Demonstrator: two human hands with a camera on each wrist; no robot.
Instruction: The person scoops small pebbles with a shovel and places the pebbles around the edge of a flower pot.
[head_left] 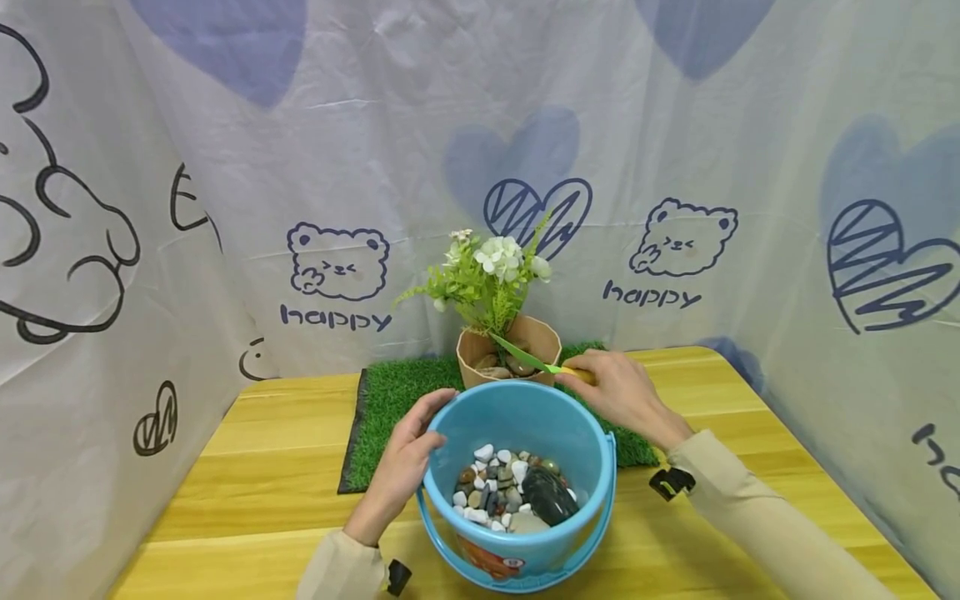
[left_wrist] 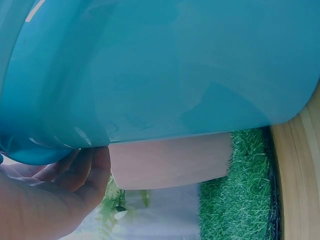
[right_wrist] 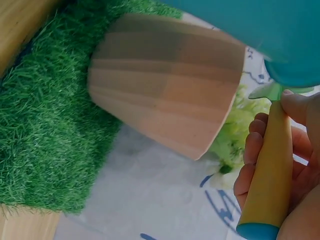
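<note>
A light blue bucket [head_left: 525, 417] stands at the front of the table, with small white, brown and grey pebbles [head_left: 487, 492] and a large black stone [head_left: 549, 495] inside. My left hand [head_left: 407, 452] grips its left rim, thumb at the inner edge and fingers outside. In my right hand [head_left: 618, 390] is the yellow handle [right_wrist: 270, 175] of a small garden trowel [head_left: 525, 356]. Its green blade reaches over the tan flowerpot [right_wrist: 170, 85] behind the bucket. White flowers with green leaves [head_left: 487, 292] rise from the pot, which has larger stones [head_left: 517, 360] in it. The blade's tip is near the stems.
Under the pot lies an artificial grass mat [head_left: 375, 417] with a dark edge. The wooden table [head_left: 255, 467] extends to both sides. Patterned cloth [head_left: 420, 167] hangs behind the table and at both sides. The bucket's handle [head_left: 442, 542] hangs down at its front.
</note>
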